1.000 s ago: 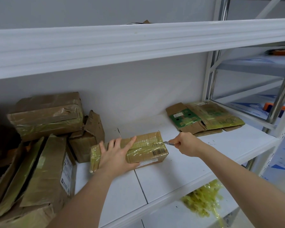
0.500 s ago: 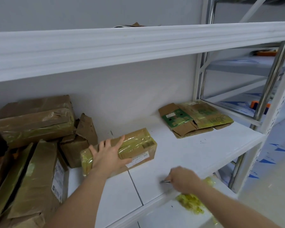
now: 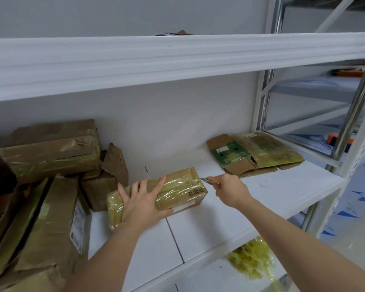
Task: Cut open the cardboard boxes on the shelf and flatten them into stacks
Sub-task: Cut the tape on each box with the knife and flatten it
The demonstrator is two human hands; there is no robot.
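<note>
The right hand (image 3: 230, 191), previously low at the shelf (image 3: 261, 199) edge, gripped the knife (image 3: 207, 180) against the taped box (image 3: 177, 191); the left hand (image 3: 142, 204) stayed spread on it.

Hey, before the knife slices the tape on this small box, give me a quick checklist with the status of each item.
1. Left hand presses the small taped box steady: ok.
2. Right hand grips the knife: ok.
3. Blade tip at the box's right end, on the tape: ok.
4. Left fingers clear of the blade: ok, they lie well to its left.
5. Blade depth into the tape: cannot tell.
6. Room on the flattened stack for this box: ok.
</note>
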